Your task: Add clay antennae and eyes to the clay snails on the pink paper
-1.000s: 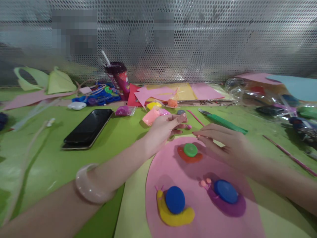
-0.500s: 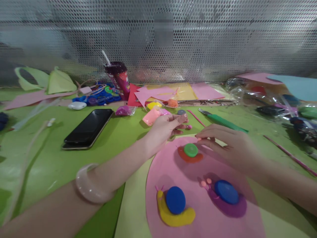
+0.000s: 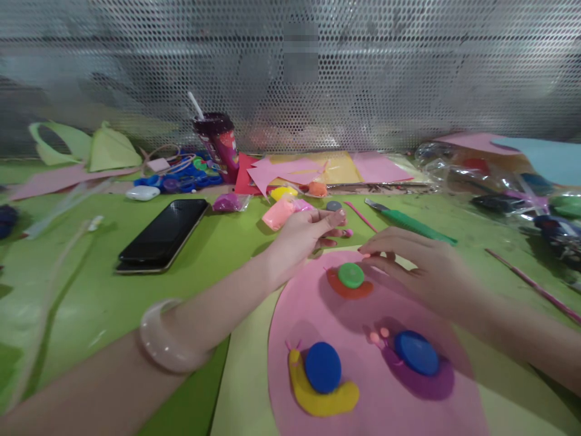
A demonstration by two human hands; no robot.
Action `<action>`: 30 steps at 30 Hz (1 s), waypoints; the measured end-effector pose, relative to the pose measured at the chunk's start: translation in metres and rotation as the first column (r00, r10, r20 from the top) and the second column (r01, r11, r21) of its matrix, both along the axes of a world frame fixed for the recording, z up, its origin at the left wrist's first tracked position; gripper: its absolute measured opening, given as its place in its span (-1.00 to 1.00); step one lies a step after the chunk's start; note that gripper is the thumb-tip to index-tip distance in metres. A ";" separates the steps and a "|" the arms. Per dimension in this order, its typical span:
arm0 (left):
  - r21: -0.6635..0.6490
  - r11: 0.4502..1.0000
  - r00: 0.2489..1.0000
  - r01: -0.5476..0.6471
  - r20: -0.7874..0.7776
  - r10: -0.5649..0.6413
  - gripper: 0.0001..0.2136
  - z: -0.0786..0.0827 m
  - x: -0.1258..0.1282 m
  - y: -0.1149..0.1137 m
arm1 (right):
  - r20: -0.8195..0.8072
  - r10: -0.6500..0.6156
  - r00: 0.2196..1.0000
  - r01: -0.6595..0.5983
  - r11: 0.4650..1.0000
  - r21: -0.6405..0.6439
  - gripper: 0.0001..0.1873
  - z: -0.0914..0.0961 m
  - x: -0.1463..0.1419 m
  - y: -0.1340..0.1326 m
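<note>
My left hand (image 3: pixel 311 233) is closed, thumb against fingers, above the far edge of the pink paper oval (image 3: pixel 381 412). What it pinches, if anything, is hidden; a small pink clay bit (image 3: pixel 347 233) shows beside its fingertips. Opposite, my right hand (image 3: pixel 408 257) is closed in a pinch, with a tiny salmon-pink clay bit (image 3: pixel 365 255) at its fingertips. Just below lies an orange clay snail (image 3: pixel 349 290) with a green cap (image 3: pixel 351 275). Nearer me are a yellow clay snail (image 3: pixel 322 404) and a purple clay snail (image 3: pixel 426 381), each bearing a blue disc.
A phone (image 3: pixel 166 233) lies left, with a lidded cup (image 3: pixel 220 148) behind it. Packs of salmon clay (image 3: pixel 278 215) and purple clay (image 3: pixel 227 202) lie beyond my left hand. A green craft knife (image 3: pixel 413 224) lies behind my right hand, before a perforated metal panel (image 3: pixel 381 79).
Both hands hold the same pinched poses and places. The whole view has shifted very slightly; nothing on the table has visibly moved.
</note>
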State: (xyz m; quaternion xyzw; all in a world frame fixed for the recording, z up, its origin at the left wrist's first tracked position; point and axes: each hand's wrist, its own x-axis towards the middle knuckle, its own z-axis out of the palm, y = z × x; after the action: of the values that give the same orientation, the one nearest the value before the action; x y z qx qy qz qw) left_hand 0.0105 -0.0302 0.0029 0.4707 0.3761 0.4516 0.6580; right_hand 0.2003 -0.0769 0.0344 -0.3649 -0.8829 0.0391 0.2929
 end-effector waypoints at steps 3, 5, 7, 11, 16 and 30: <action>0.001 1.000 1.000 0.000 -0.002 0.000 -0.69 0.000 0.000 0.000 | -0.019 0.028 0.999 -0.028 0.999 0.023 -0.88 -0.002 0.000 0.001; 0.000 1.000 1.000 0.001 0.000 -0.001 -0.70 0.000 0.000 -0.001 | -0.034 0.050 0.998 -0.049 0.998 0.038 -0.89 -0.004 0.000 0.000; 0.004 1.000 1.000 0.005 0.004 -0.005 -0.70 0.000 -0.001 -0.001 | -0.041 0.062 0.997 -0.060 0.997 0.039 -0.89 -0.005 0.001 0.000; 0.010 1.000 1.000 0.014 0.001 -0.014 -0.70 0.001 -0.001 -0.001 | -0.051 0.058 0.997 -0.057 0.998 0.027 -0.86 -0.005 0.000 0.000; -0.002 1.000 1.000 0.006 -0.021 -0.006 -0.68 0.003 -0.001 -0.002 | -0.053 0.091 0.994 -0.089 0.995 0.034 -0.92 -0.003 -0.001 0.001; -0.011 0.999 0.998 0.033 -0.054 -0.034 -0.68 0.003 0.001 -0.001 | -0.013 0.091 0.996 -0.090 0.994 0.056 -0.92 0.000 0.000 0.002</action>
State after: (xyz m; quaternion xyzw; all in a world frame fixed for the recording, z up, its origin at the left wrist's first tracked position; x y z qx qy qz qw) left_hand 0.0111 -0.0315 0.0057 0.4856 0.3883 0.4256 0.6575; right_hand 0.2000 -0.0746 0.0340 -0.3160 -0.8970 0.0308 0.3075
